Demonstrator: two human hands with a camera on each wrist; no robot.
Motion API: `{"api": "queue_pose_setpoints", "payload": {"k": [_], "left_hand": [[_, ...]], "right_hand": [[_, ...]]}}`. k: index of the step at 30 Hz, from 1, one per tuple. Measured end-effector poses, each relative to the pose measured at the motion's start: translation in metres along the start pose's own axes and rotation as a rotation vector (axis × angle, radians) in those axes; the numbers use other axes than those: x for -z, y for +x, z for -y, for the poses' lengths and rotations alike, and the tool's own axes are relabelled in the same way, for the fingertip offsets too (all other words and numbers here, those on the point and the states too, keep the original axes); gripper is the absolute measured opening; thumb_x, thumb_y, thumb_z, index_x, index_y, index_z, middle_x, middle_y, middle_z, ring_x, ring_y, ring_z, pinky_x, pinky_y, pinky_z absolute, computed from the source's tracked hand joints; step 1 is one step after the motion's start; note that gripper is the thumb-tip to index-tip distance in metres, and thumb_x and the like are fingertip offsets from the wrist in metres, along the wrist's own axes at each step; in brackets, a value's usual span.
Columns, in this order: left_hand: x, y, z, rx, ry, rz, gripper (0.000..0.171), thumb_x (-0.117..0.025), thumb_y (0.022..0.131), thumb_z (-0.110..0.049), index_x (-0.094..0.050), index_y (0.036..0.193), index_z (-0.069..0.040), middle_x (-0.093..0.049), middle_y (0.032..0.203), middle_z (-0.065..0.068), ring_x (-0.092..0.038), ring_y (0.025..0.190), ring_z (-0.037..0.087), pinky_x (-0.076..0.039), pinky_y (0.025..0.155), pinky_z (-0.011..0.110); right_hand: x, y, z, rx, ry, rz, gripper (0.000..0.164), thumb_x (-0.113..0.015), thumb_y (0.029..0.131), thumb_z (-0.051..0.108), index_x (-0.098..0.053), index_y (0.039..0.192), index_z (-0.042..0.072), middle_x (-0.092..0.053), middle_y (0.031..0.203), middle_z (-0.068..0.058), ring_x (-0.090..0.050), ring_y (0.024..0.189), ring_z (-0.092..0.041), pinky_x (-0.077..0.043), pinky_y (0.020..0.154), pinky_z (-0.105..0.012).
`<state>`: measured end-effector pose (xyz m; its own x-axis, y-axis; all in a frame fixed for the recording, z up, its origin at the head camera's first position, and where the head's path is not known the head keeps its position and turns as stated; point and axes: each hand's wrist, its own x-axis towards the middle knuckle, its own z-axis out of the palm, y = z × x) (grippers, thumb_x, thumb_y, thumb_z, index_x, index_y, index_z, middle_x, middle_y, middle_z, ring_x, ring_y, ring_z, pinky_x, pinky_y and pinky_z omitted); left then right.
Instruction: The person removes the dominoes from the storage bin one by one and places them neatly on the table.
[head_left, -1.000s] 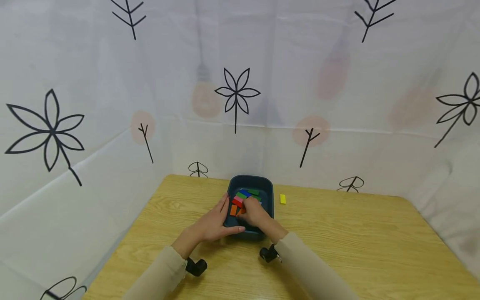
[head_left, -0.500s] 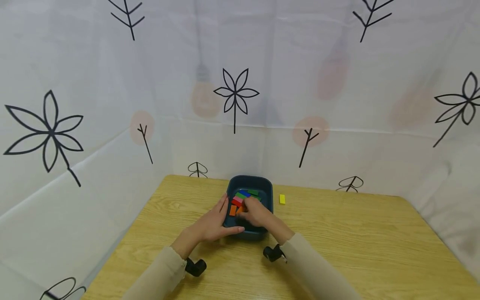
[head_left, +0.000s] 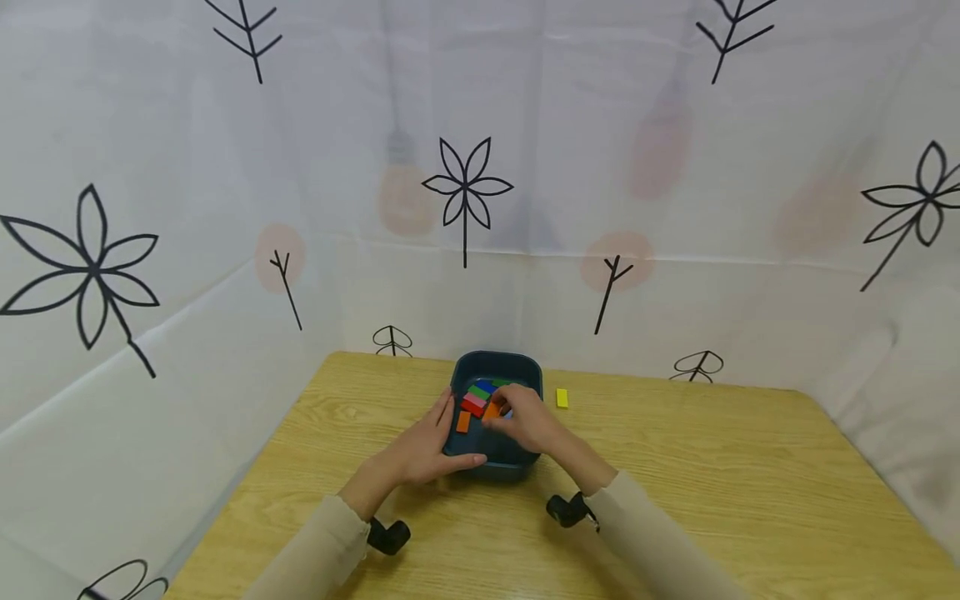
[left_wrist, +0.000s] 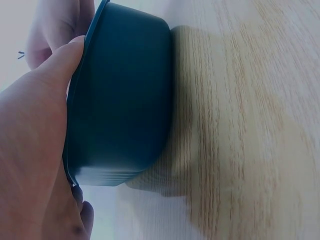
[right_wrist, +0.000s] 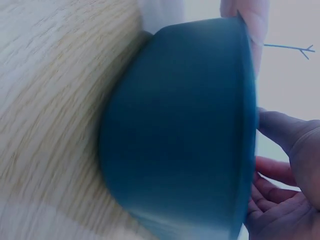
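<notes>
While blocks [head_left: 474,400] lie in the box [head_left: 495,472], yellow block [head_left: 562,398] outside seems pending; left hand [head_left: 422,450] is straight-fingered, whether right hand [head_left: 531,422] holds something I cannot tell

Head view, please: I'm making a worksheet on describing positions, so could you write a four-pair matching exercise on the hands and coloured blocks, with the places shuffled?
Things
1. left hand
2. right hand
3. yellow rectangular block
4. pink block

Places
A. inside the tub, beside a red block
B. over the tub's opening
C. along the tub's left side, thumb at the near rim
D. on the wooden table, right of the tub

Pairs: 1-C, 2-B, 3-D, 4-A
</notes>
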<state>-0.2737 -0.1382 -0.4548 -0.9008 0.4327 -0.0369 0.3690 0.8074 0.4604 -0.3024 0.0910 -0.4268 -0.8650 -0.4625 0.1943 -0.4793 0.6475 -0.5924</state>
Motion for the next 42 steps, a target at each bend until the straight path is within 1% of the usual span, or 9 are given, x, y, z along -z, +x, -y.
{"api": "queue_pose_setpoints", "payload": {"k": [6,10,14,18,23,27,30,34,42], "left_hand": [[-0.001,-0.001,0.002,0.013,0.0,-0.003,0.122,-0.054,0.084,-0.085,-0.007,0.165,-0.007,0.002,0.173,0.005,-0.024,0.154,0.033,-0.033,0.119,0.05],[-0.003,0.0,0.003,0.015,0.007,-0.006,0.121,-0.053,0.084,-0.085,-0.007,0.165,-0.008,0.002,0.173,0.005,-0.025,0.154,0.033,-0.034,0.119,0.051],[-0.003,-0.001,0.002,0.015,0.008,-0.005,0.121,-0.053,0.084,-0.085,-0.007,0.165,-0.008,0.003,0.173,0.005,-0.024,0.154,0.034,-0.033,0.119,0.051],[-0.003,-0.001,0.002,0.02,0.008,-0.005,0.122,-0.053,0.084,-0.085,-0.006,0.165,-0.008,0.003,0.173,0.005,-0.024,0.154,0.034,-0.032,0.119,0.051],[-0.002,-0.001,0.002,0.017,0.015,-0.001,0.122,-0.053,0.084,-0.085,-0.005,0.165,-0.008,0.004,0.173,0.005,-0.024,0.154,0.034,-0.033,0.119,0.051],[0.0,-0.001,0.002,0.005,0.01,-0.002,0.121,-0.054,0.085,-0.083,-0.005,0.165,-0.007,0.004,0.173,0.006,-0.024,0.154,0.035,-0.033,0.119,0.052],[0.001,0.0,0.002,0.001,0.008,-0.003,0.121,-0.054,0.085,-0.084,-0.007,0.165,-0.006,0.003,0.173,0.007,-0.025,0.154,0.035,-0.033,0.118,0.052],[0.001,0.0,0.001,0.007,0.013,0.0,0.121,-0.053,0.085,-0.084,-0.006,0.165,-0.007,0.003,0.173,0.006,-0.025,0.154,0.035,-0.033,0.119,0.051],[0.0,0.001,0.001,0.003,0.006,0.007,0.121,-0.054,0.085,-0.084,-0.006,0.165,-0.006,0.004,0.173,0.007,-0.025,0.153,0.036,-0.034,0.118,0.052]], "right_hand": [[0.012,-0.008,-0.003,-0.011,0.011,0.0,0.035,-0.079,0.092,0.018,-0.068,0.117,-0.005,-0.066,0.108,-0.013,-0.065,0.098,-0.031,-0.056,0.087,-0.043],[0.02,-0.014,-0.007,-0.02,0.03,0.01,0.035,-0.078,0.093,0.019,-0.067,0.117,-0.005,-0.065,0.111,-0.016,-0.064,0.097,-0.027,-0.056,0.087,-0.042],[0.03,-0.02,-0.013,-0.014,0.002,-0.001,0.033,-0.078,0.093,0.019,-0.068,0.116,-0.003,-0.066,0.106,-0.013,-0.063,0.092,-0.021,-0.056,0.085,-0.04],[0.038,-0.024,-0.023,-0.025,-0.01,-0.009,0.03,-0.077,0.094,0.018,-0.068,0.114,-0.003,-0.067,0.103,-0.008,-0.064,0.093,-0.021,-0.056,0.086,-0.041],[0.049,-0.032,-0.036,0.001,-0.023,-0.028,0.028,-0.076,0.094,0.016,-0.069,0.113,-0.004,-0.067,0.105,-0.011,-0.066,0.096,-0.028,-0.056,0.088,-0.046],[0.058,-0.038,-0.046,0.043,-0.053,-0.051,0.027,-0.076,0.094,0.016,-0.07,0.11,-0.005,-0.068,0.104,-0.014,-0.066,0.095,-0.029,-0.057,0.085,-0.047],[0.063,-0.041,-0.052,0.045,-0.061,-0.064,0.028,-0.077,0.094,0.015,-0.07,0.111,-0.006,-0.069,0.104,-0.016,-0.067,0.095,-0.031,-0.057,0.085,-0.047],[0.069,-0.044,-0.061,0.029,-0.072,-0.076,0.029,-0.077,0.093,0.014,-0.069,0.111,-0.008,-0.069,0.104,-0.016,-0.067,0.095,-0.033,-0.057,0.086,-0.048],[0.077,-0.047,-0.082,-0.008,-0.111,-0.072,0.027,-0.078,0.092,0.013,-0.07,0.108,-0.006,-0.067,0.103,-0.015,-0.065,0.093,-0.031,-0.057,0.086,-0.049]]}}
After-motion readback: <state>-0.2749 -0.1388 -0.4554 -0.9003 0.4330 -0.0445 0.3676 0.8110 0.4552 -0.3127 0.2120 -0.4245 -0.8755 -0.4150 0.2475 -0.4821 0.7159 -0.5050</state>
